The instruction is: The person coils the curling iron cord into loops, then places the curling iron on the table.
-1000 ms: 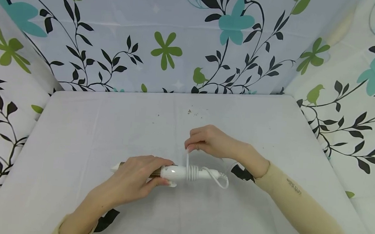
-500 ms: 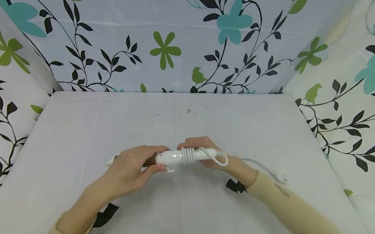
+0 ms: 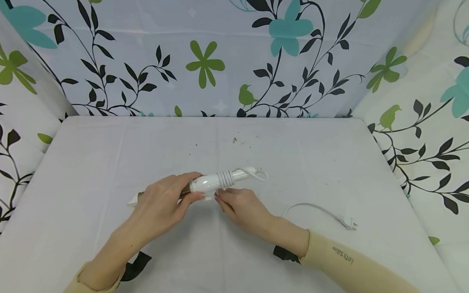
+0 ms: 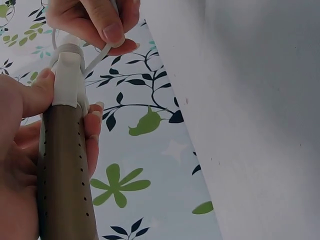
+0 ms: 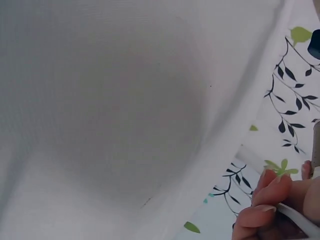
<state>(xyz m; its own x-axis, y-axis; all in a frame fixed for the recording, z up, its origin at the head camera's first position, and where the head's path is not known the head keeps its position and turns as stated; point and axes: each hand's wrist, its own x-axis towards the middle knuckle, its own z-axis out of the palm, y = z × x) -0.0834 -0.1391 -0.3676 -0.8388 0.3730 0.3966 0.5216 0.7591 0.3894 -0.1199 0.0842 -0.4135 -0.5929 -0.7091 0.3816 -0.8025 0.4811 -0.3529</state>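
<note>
My left hand (image 3: 163,198) grips a curling iron (image 3: 204,183) by its brown barrel, just at the white handle. The barrel (image 4: 65,170) shows rows of small holes in the left wrist view, and the left thumb rests beside a white lever (image 4: 66,82). The handle end tilts up to the right. Several turns of white cord (image 3: 226,179) are wound round the handle. My right hand (image 3: 250,213) is just below the handle, pinching the cord (image 4: 96,61) between thumb and fingers. In the right wrist view the cord (image 5: 296,220) runs from those fingertips.
The cord's plug (image 3: 350,223) lies on the white-covered table (image 3: 298,164) to the right, behind the right forearm. Small dark specks dot the cloth towards the back. Floral curtains (image 3: 211,17) hang behind and at both sides. A black strap (image 3: 136,266) is at each wrist.
The curling iron has risen away from me and tilted up at its handle end. My right hand went from above the handle, round behind it, to below it with the cord. The plug came into view.
</note>
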